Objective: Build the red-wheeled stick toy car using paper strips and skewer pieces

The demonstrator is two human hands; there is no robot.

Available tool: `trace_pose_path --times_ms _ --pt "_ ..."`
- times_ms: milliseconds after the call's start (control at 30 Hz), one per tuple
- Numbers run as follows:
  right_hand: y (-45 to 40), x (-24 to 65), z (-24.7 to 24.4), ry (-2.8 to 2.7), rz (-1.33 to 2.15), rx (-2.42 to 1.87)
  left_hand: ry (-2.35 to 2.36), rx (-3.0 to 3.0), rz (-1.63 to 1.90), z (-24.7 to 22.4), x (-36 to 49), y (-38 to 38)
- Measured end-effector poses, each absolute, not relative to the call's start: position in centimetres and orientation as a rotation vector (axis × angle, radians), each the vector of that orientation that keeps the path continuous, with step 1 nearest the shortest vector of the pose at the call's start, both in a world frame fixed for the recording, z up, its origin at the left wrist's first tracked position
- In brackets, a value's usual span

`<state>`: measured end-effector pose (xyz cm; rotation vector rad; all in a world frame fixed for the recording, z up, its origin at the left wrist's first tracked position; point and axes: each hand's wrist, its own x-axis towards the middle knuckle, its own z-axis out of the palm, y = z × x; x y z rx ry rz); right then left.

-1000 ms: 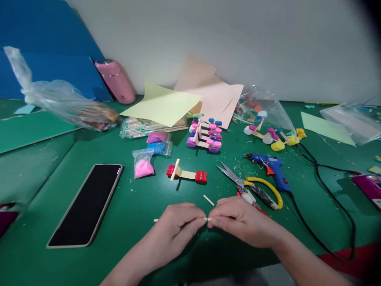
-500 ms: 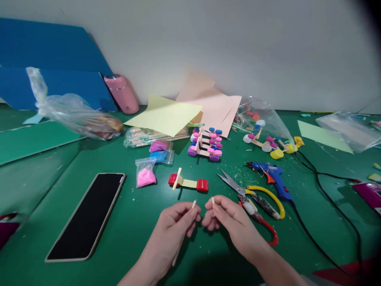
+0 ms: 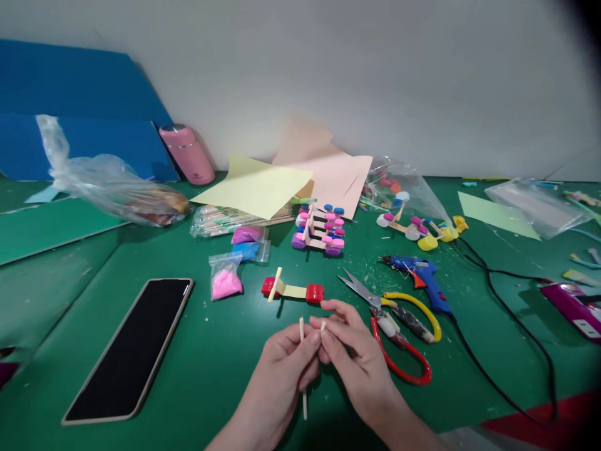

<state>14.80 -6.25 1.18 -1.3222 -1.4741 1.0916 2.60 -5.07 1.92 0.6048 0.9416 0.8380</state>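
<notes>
Between the thumb and fingers of my left hand (image 3: 282, 366) is a thin, pale wooden stick (image 3: 305, 404), held nearly upright, its ends showing above and below the grip. My right hand (image 3: 357, 360) pinches a short pale stick piece (image 3: 323, 326), and the fingertips of both hands meet. Just beyond them stands a small pale frame with red clay wheels (image 3: 314, 293) and a crosspiece at its left end. Scissors with yellow and red handles (image 3: 413, 311) lie open to the right of my right hand.
A blue glue gun (image 3: 425, 282) with a black cord lies at right. Behind are several clay-wheeled models (image 3: 322, 241), bags of coloured clay (image 3: 225, 283), paper sheets (image 3: 253, 185) and a pink bottle (image 3: 188, 155). A phone (image 3: 131, 351) lies at left.
My hands have come together from slightly apart. The long stick in my left hand has swung more upright. The whole view has shifted a little.
</notes>
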Motion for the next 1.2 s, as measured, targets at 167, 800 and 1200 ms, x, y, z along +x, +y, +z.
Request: trace_pose_path --times_ms 167,800,1200 --pt "-6.8 19.5 0.9 -1.625 0.565 -1.616 0.961 0.553 0.928 2.2 1.4 -4.5" --pt "-6.1 27.8 -0.3 -2.025 0.431 -2.153 0.951 0.587 0.876 2.6 1.9 -6.6" --pt "-8.9 26.0 0.9 -1.596 1.117 -1.637 0.897 0.489 0.951 2.6 3.4 -7.0"
